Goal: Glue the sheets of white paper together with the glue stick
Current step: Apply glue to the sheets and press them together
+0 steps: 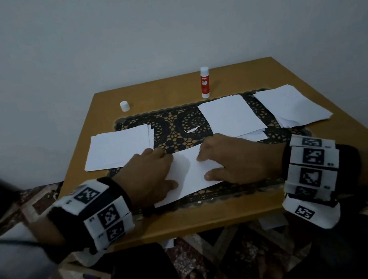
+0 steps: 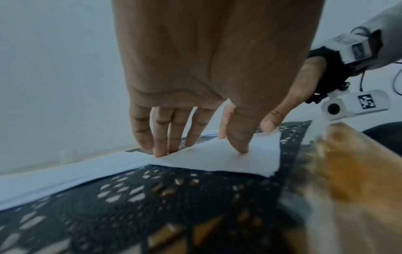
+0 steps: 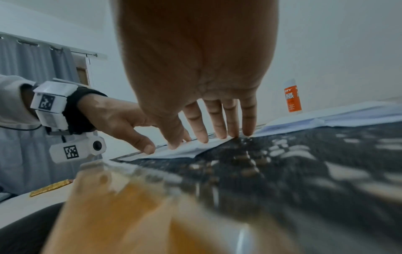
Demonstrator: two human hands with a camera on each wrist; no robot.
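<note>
left hand point(image 1: 153, 178), right hand point(image 1: 232, 158) pressing flat, holding nothing | thin white paper sheet point(image 1: 190, 173): light, floppy, creasing easily | hold near edges

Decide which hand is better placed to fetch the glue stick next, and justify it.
Right, probably. The glue stick stands at the table's far edge, right of centre, nearer the right hand than the left hand; both press the sheet.

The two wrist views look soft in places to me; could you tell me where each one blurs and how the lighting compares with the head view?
Left wrist view: table edge smeared, fingers sharp. Right wrist view: near mat and table blurred, glue stick readable. Head view: dim, bluish, corners darkened; hands cast soft shadows on the sheet.
</note>
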